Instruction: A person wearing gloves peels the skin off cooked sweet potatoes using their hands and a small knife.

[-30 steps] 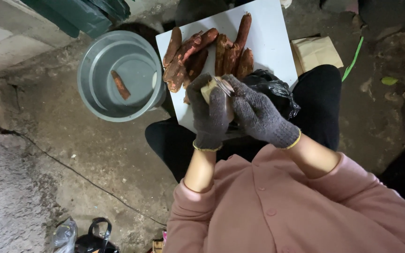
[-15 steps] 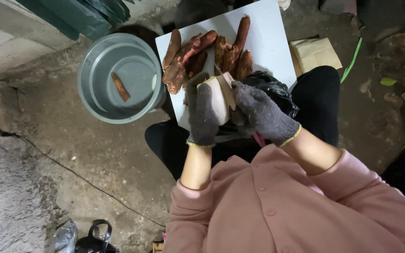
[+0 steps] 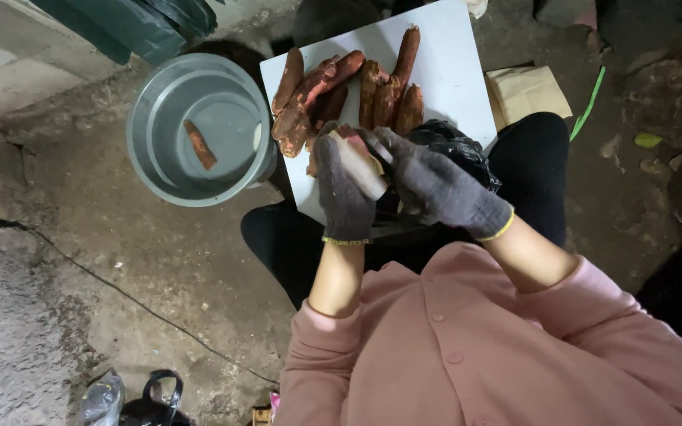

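Observation:
Both my hands wear dark grey knit gloves. My left hand (image 3: pixel 342 197) grips a partly peeled sweet potato (image 3: pixel 359 162), pale where the skin is off and reddish at its far end. My right hand (image 3: pixel 436 189) is closed against that same potato from the right; whether it holds a tool is hidden by the fingers. Just beyond my hands lies a pile of several reddish-brown sweet potatoes (image 3: pixel 341 87) on a white board (image 3: pixel 451 87).
A grey round basin (image 3: pixel 230 110) stands left of the board with one small sweet potato (image 3: pixel 199 144) in it. A black plastic bag (image 3: pixel 455 146) lies under my right hand. A tan cardboard piece (image 3: pixel 526 91) sits to the right. Rough concrete ground lies around.
My hands have shifted slightly nearer and turned the sweet potato; more of its pale peeled side now shows between the gloves.

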